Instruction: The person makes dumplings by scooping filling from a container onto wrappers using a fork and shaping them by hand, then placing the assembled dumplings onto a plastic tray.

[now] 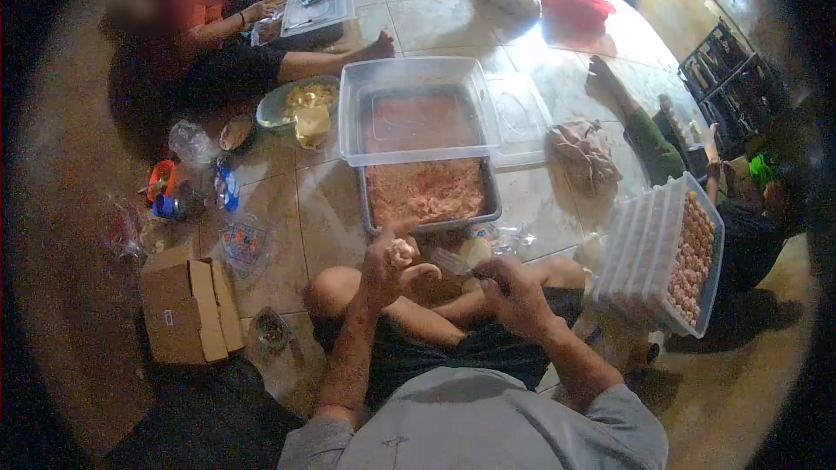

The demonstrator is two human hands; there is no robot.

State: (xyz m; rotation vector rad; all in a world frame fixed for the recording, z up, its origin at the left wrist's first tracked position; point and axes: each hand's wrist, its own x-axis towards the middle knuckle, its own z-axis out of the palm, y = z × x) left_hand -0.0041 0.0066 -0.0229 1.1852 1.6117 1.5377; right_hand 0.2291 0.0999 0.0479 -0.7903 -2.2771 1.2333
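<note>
Working through this pinkish paste (427, 191) looks well underway but nowhere near finished, if you ask me. Plenty of it sits unshaped in the grey tub (444, 226). On the done side, a stack of clear trays (631, 248) stands to the right of the tub, and the layer I can see into is packed with small balls (694, 261). Can't tell how full the other layers are.

Left hand (381, 265) is just on the near side of the tub, curled around a pale lump (400, 252) that pokes out at the top. Right hand (515, 296) is nearside too, further right, fingers closed on some thin utensil, too blurry to say what kind.

Main obstacle: a big clear bin (422, 157) resting over the tub's far half, so only the near half looks easy to reach. Crossed legs (427, 318) also fill the floor right in front of the tub. Left of it and a bit beyond is a bowl (271, 111) with yellowish stuff, and left but nearer is a cardboard box (183, 309). Crumpled brown cloth (588, 152) lies to its right. Other people are about too: one person (196, 39) beyond the tub to the left, another (749, 244) past the trays.
</note>
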